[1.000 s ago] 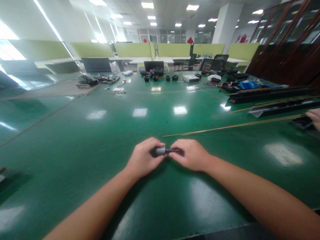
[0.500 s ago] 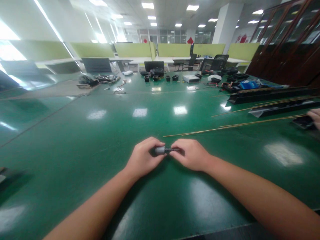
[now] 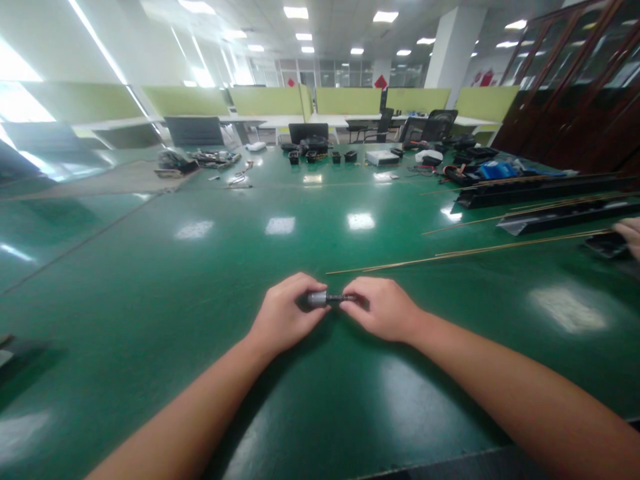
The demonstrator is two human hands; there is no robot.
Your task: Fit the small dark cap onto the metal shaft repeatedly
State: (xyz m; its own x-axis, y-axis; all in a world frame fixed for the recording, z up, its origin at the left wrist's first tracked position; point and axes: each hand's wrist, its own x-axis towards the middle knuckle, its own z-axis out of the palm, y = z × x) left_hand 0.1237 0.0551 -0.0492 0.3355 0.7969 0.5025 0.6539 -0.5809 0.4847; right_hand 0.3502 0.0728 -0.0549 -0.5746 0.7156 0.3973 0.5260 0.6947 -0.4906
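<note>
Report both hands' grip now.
Left hand: closed on the grey cylinder.
Right hand: closed on the thin dark shaft beside it.

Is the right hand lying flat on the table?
No, the right hand pinches the dark shaft between thumb and fingers.

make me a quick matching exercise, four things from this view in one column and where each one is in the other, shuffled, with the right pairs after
Things
1. smooth grey cylinder
2. nearest long, thin tan rods
3. flat white rectangular box
4. bright blue item

Places
A. beyond the long black channels, at the far right
B. just right of the small black boxes, on the far side
C. between the left hand's thumb and fingers
D. on the glossy green tabletop, just beyond the right hand

Right pairs: 1-C, 2-D, 3-B, 4-A
</note>
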